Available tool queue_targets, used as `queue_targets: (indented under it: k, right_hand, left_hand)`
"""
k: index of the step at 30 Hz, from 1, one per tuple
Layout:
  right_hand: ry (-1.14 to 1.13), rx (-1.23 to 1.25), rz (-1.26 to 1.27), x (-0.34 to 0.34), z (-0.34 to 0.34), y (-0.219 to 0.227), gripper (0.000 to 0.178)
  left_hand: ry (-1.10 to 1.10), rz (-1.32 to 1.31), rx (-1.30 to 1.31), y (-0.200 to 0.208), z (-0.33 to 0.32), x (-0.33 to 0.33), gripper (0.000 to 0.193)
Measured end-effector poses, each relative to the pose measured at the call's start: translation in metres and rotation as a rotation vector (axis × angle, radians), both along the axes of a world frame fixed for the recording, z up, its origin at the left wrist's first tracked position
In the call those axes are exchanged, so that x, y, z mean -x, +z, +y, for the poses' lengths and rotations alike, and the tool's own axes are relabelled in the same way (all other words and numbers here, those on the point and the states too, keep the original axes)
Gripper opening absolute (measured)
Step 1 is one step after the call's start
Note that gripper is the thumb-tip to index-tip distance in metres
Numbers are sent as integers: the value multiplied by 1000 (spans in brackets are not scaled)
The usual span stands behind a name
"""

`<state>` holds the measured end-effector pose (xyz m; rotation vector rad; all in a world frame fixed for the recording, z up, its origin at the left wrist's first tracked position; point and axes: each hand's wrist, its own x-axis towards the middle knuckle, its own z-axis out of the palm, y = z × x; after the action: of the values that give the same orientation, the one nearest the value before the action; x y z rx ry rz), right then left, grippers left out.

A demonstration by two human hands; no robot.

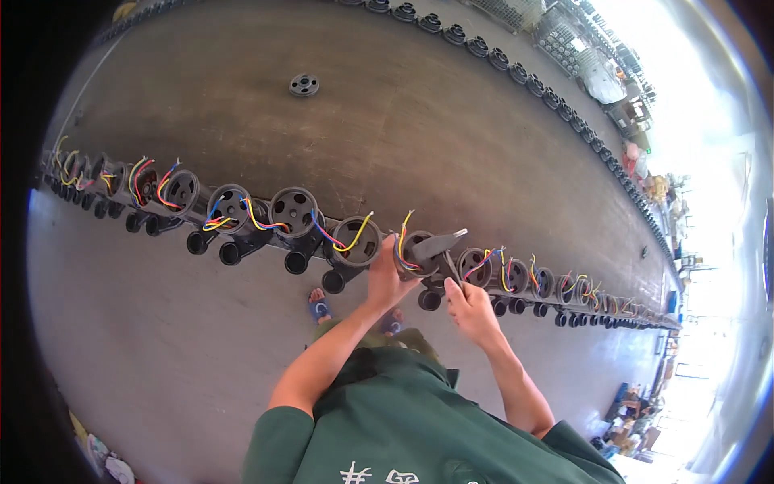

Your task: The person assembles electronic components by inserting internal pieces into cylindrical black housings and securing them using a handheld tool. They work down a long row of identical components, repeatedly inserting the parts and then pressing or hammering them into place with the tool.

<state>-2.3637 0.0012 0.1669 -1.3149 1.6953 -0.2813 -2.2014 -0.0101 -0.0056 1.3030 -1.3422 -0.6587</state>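
Note:
A row of round dark motor housings, with coloured wires sticking out and black pipe stubs below, runs across in front of me. My left hand (386, 277) grips the left side of one motor housing (409, 245), beside its yellow, red and blue wires. In my right hand (471, 310) is the handle of a hammer. The grey hammer head (439, 243) lies over the right part of that same housing and hides some of its inside; whether it touches, I cannot tell. Left of my left hand sits another housing (357, 242) with a yellow wire.
A loose round metal part (304, 85) lies on the brown surface (242, 121) beyond the row. Along its far edge stands a line of dark round parts (477, 47). Wire crates (556, 48) and a white bag (601, 78) are behind. Grey floor (201, 339) stretches around my feet.

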Motion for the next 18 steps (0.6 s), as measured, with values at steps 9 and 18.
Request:
queue_targets:
  k: [9,18]
  right_hand:
    - [186,243,66,23,-2,-43,51]
    - [73,162,-344,148,8,22,40]
  left_hand:
    - [-44,51,-145,14,-9,15,73]
    - [349,275,-444,55,49,96,46]
